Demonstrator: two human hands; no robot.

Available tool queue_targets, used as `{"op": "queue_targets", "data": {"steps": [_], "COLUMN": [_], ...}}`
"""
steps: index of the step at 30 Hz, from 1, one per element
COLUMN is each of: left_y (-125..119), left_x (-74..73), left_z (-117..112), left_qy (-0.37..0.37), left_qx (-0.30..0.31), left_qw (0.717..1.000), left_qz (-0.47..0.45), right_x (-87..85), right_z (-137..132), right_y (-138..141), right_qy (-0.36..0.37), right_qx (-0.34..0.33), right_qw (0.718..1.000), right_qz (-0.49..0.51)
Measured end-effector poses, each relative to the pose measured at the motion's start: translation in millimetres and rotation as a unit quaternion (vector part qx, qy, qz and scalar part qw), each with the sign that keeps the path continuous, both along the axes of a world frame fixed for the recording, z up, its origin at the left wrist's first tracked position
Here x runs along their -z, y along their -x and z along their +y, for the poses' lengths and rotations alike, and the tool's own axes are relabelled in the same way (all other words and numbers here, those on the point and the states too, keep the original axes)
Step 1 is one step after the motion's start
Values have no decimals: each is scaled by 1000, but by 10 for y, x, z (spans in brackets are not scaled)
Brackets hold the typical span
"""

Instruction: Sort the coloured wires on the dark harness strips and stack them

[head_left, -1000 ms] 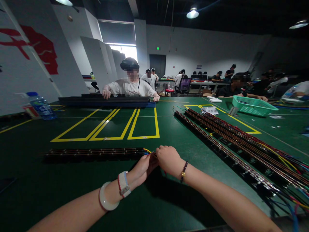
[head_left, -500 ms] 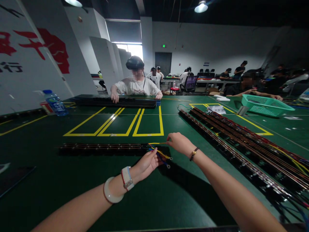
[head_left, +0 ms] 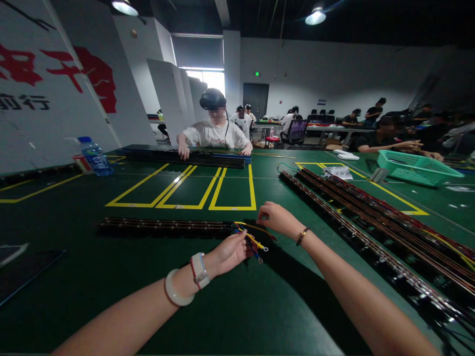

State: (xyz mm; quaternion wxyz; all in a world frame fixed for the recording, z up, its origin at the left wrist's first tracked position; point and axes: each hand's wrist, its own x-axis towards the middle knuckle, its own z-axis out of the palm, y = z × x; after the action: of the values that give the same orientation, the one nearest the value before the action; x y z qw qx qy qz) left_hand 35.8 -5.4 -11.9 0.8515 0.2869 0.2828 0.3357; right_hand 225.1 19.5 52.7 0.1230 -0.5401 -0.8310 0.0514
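Twelve o'clock taken as straight ahead of the worker. Nearest: left hand (head_left: pixel 232 252), around twelve, fingers closed on a bunch of coloured wires (head_left: pixel 257 242) at the tail of a dark strip (head_left: pixel 166 226). Grip sits just where the wires leave it, seemingly to keep them gathered while the ring terminals (head_left: pixel 264 249) poke out free. Right hand (head_left: pixel 278 219), half past twelve, apart from the left, fingers curled beside one loose lead (head_left: pixel 266 231); cannot tell whether they pinch it. That lead lies separate from the bunch, probably for handling singly.

Strip lies crosswise on the green table (head_left: pixel 222 316), reaching off toward ten, perhaps so the wired end meets both hands. More strips (head_left: pixel 345 227) lie side by side from one to three, likely aligned to keep their tails untangled.

Farther: yellow tape outlines (head_left: pixel 233 208) at half past eleven, presumably marking places. Bottle (head_left: pixel 98 160), ten; green basket (head_left: pixel 411 170), one. Beyond the tape, a co-worker (head_left: pixel 213 133) with a hand on long dark bars (head_left: pixel 222 160).
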Motion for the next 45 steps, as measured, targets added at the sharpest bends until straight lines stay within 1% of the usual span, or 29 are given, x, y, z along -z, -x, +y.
{"op": "queue_targets", "data": {"steps": [2, 4, 6, 8, 11, 14, 16, 18, 20, 23, 25, 27, 29, 32, 34, 35, 36, 38, 40, 42, 43, 45], "left_y": [-3, -3, -3, -5, -15, -15, -2, 14, 23, 13, 3, 1, 6, 19, 25, 27, 29, 32, 31, 25, 21, 12], "left_x": [9, 14, 17, 21, 26, 11, -11, -29, -26, 24, 73, 112, 124, 96, 68, 60, 56, 63, 76, 80, 76, 52], "left_z": [2, 5, 10, 15, 16, 6, -3, -7, -6, 3, 6, 3, -7, -26, -34, -35, -35, -29, -18, -5, 0, 3], "left_qy": [-2, -2, -2, -5, -12, -17, -10, -4, -4, -18, -27, -33, -49, -81, -85, -80, -74, -58, -37, -24, -23, -30], "left_qx": [0, -1, 2, 3, 1, -2, -3, 9, 26, 21, 6, 0, 1, -3, 0, 0, -1, -2, 1, 3, 4, 9], "left_qw": [1000, 1000, 1000, 1000, 1000, 1000, 1000, 998, 997, 998, 999, 999, 999, 996, 995, 996, 996, 998, 999, 1000, 1000, 1000], "left_qz": [-10, -16, -14, -10, -7, 3, -16, -56, -78, -50, -22, -10, -17, -37, -45, -46, -44, -36, -22, -12, -7, 2], "right_x": [-149, -253, -299, -296, -256, -224, -207, -190, -173, -177, -204, -230, -224, -140, -84, -77, -90, -170, -273, -314, -291, -150], "right_z": [-65, -144, -212, -246, -228, -176, -147, -122, -94, -28, 30, 94, 152, 214, 230, 231, 226, 207, 183, 163, 154, 134], "right_y": [-10, -18, -16, 1, 40, 61, 60, 66, 99, 251, 439, 693, 986, 1383, 1532, 1555, 1540, 1407, 1162, 851, 686, 372], "right_qy": [62, 154, 225, 241, 205, 196, 184, 140, 84, 11, -26, -56, -77, -89, -86, -79, -68, -34, -4, 0, 0, 3], "right_qx": [-49, -108, -146, -161, -182, -234, -244, -211, -155, -84, -76, -103, -142, -169, -171, -172, -175, -185, -184, -145, -118, -57], "right_qw": [997, 982, 963, 957, 961, 949, 945, 954, 964, 971, 974, 977, 980, 982, 979, 979, 980, 982, 971, 960, 959, 968], "right_qz": [26, 15, -9, -15, 20, 76, 116, 160, 199, 223, 210, 176, 119, -11, -71, -76, -60, 30, 153, 241, 256, 245]}}
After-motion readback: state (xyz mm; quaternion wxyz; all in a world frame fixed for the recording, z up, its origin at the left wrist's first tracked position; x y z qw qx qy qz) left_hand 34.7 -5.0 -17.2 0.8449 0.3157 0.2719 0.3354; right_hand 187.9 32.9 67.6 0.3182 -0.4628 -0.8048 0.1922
